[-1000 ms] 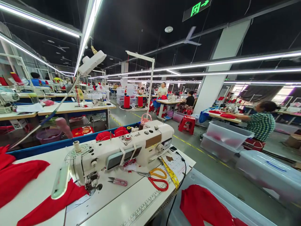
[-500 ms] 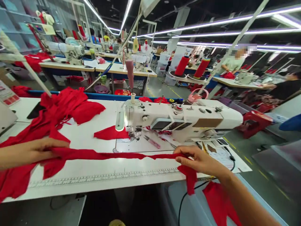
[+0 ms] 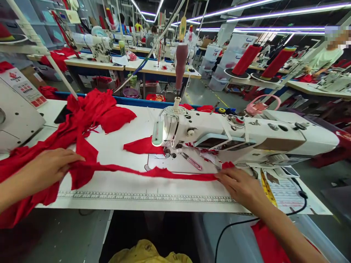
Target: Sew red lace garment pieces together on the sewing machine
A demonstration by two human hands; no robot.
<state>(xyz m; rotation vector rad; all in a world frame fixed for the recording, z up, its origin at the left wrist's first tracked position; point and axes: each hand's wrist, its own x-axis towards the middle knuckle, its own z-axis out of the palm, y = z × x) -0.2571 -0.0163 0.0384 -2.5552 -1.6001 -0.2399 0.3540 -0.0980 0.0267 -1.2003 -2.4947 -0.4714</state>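
Observation:
A long red fabric strip point(image 3: 175, 175) stretches between my hands across the front of the white sewing table point(image 3: 131, 190). My left hand point(image 3: 53, 166) grips its wider left end, beside a heap of red fabric point(image 3: 93, 109). At the other end, my right hand point(image 3: 241, 186) has its fingers closed on the strip, and a bit of red shows above the knuckles. Behind the strip stands a white sewing machine point(image 3: 263, 137), with a pointed red fabric piece point(image 3: 142, 146) lying at its needle. Pink-handled thread snips point(image 3: 192, 162) rest on the machine bed.
A printed ruler point(image 3: 153, 197) runs along the table's front edge. Right of it are a yellow tape measure point(image 3: 268, 188), a paper sheet point(image 3: 290, 195) and a black cable point(image 3: 233, 224). A plastic bin point(image 3: 219, 223) with red fabric stands below. Red thread cones point(image 3: 246, 60) rise behind.
My right hand has moved its end of the strip onto the table near the machine bed; that end no longer hangs over the edge. The strip now sags slightly. The view has shifted.

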